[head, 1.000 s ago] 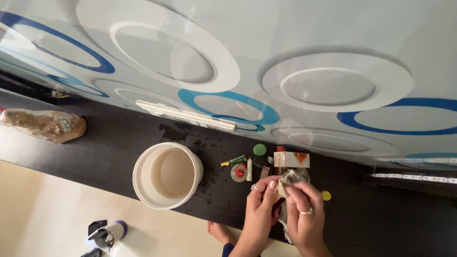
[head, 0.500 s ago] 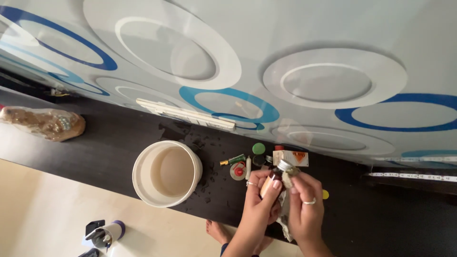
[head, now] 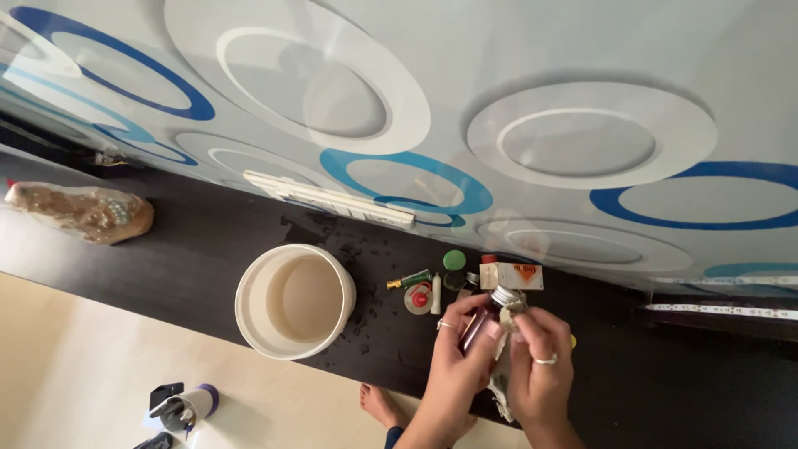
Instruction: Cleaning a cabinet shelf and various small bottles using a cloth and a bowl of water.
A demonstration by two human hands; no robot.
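Note:
My left hand grips a small dark brown bottle with a silver screw cap, held tilted over the dark counter. My right hand, with a ring on one finger, pinches a crumpled pale wrapper or cloth beside the bottle's neck, fingertips close to the cap. Both hands hover just in front of a cluster of small items.
A white bucket of murky liquid stands to the left. Small tubes, a green cap, a red-and-white disc and a small box lie behind the hands. A wrapped brown bundle lies far left. A spray bottle stands on the floor.
The bottle has come up and tilted in my left hand, its silver cap now showing. My right hand has shifted from the wrapper's top toward the cap.

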